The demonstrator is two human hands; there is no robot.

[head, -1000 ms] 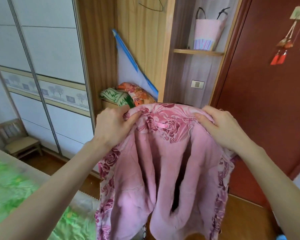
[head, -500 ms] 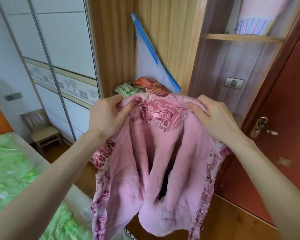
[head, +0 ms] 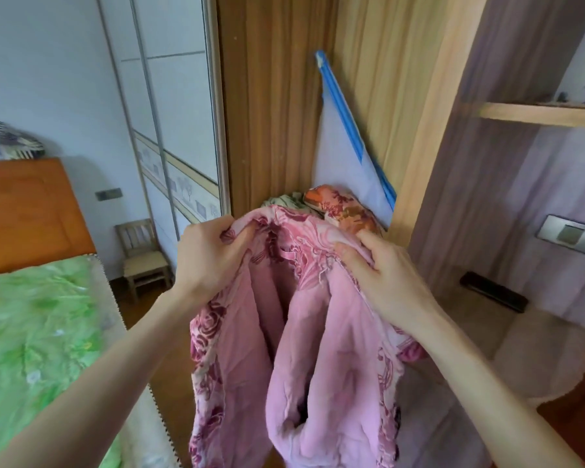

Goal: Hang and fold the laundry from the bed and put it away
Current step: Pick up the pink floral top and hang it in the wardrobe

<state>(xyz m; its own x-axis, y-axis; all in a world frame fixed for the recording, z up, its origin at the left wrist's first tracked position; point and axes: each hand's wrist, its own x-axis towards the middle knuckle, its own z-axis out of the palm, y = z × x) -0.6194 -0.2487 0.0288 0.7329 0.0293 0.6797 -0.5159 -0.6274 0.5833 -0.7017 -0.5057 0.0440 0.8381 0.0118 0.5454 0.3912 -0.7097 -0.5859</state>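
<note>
Item: pink garment (head: 318, 349), padded, with plain pink lining facing the camera and an outer fabric printed with dark red and magenta roses, seen along the collar and both front edges. A small pink hanging loop sat at the inside of the collar. No brand, label or legible writing was visible on it or elsewhere in view.

Position: held up in the air in front of an open wooden wardrobe compartment (head: 284, 113), its body hanging down open at the front, the lower end out of view.

Left hand (head: 206, 261): fingers curled round the left side of the collar, thumb pressing the cloth from the front.

Right hand (head: 382, 282): fingers curled over the right side of the collar, gripping the cloth.

Behind the collar, inside the compartment: an orange floral bundle (head: 341, 207) and a green-patterned cloth (head: 284, 200), both partly hidden; a pale blue bag with a blue edge (head: 345, 157) leaned upright against the back panel.

Left of frame: bed with green cover (head: 38, 325), wooden headboard (head: 27, 214), small wooden chair (head: 144, 258) beside the sliding wardrobe doors (head: 173, 113). Right: a wall switch plate (head: 569, 234).
</note>
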